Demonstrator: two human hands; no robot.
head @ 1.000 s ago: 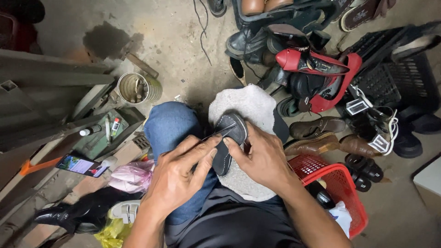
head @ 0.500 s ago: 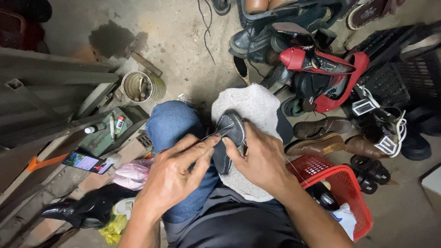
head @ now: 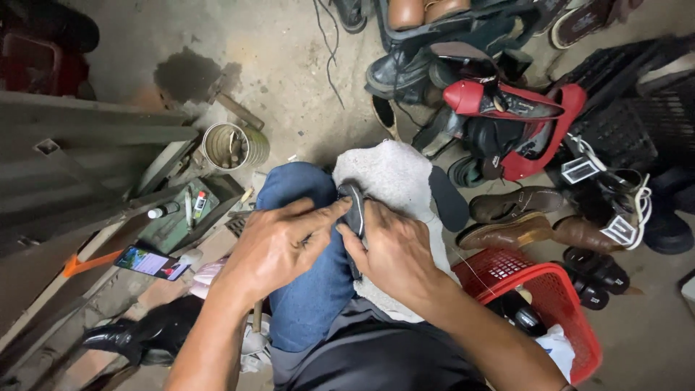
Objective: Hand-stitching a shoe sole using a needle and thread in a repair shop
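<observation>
Centrally, dark shoe piece lies on grey-white cloth over the lap, beside the blue-jeaned knee. Left hand curled, fingertips pinching its top edge. Right hand closed around its lower side, thumb on it. Black insole at 3 o'clock on the cloth; red basket at 4; tin can at 10

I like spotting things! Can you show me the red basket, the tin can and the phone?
red basket [head: 579,286]: head view, on its right rim.
tin can [head: 255,147]: head view, on its outer side wall.
phone [head: 150,263]: head view, on the lit screen.
</observation>
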